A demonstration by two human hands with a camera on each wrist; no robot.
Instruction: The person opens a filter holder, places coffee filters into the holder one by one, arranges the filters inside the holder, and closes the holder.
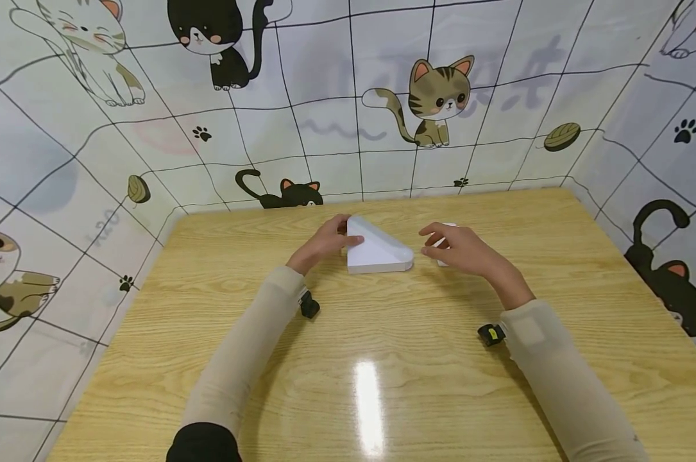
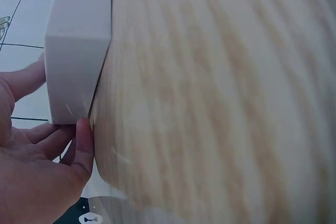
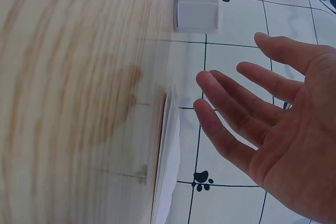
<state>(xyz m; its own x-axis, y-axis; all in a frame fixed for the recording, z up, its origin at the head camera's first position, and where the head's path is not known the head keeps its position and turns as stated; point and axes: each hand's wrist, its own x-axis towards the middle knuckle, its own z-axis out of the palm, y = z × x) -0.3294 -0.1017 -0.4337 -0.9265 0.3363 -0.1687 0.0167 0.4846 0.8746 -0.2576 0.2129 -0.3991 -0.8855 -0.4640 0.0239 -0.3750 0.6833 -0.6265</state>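
Near the frame's centre, a white triangular box (image 1: 373,251) is gripped at its left edge by the left hand (image 1: 326,239), tapering toward the right hand (image 1: 464,249), held empty with fingers loosely parted.

There is a long, plain cream left sleeve (image 1: 240,362) with a black cover (image 1: 204,444) higher up, a long cream right sleeve (image 1: 573,385) with a few wrinkles, a small black left wrist camera (image 1: 309,305), and a small black right wrist camera (image 1: 486,336) with a bright yellow patch (image 1: 494,333).
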